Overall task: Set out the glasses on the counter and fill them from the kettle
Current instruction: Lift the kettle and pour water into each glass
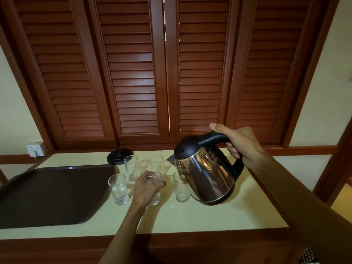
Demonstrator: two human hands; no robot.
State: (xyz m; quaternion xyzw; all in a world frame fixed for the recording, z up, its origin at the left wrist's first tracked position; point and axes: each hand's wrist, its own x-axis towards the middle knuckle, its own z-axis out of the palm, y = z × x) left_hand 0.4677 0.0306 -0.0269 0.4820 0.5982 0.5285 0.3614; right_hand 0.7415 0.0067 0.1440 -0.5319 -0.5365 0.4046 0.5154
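Observation:
Several clear glasses stand on the pale counter [209, 216]. My left hand [146, 187] grips the middle front glass [154, 199] around its top. To its left is a front left glass [118, 189] with some water in it. A front right glass [181, 189] stands partly behind the kettle. Two more glasses, one at the back left [131, 167] and one at the back middle [156, 162], stand behind. My right hand [240, 143] grips the black handle of a steel kettle [205, 172], held above the counter and tilted with its spout to the left.
A dark brown tray [51, 195] lies on the left of the counter. The round black kettle base [117, 156] sits at the back by the glasses. A wall socket [36, 148] is at far left. Brown louvred shutters [171, 73] stand behind the counter.

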